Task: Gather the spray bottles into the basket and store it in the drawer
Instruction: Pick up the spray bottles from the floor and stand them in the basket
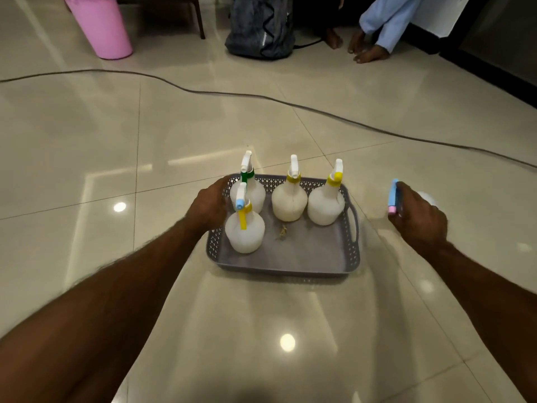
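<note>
Partly hidden: right-hand bottle (393,197) body.

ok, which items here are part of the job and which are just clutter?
Job:
- grey basket
- four spray bottles standing in it, e.g.
- fifth spray bottle, gripped by right hand
- left hand at the basket's left rim

Clutter:
- pink bucket
- grey bag
- floor cable
</note>
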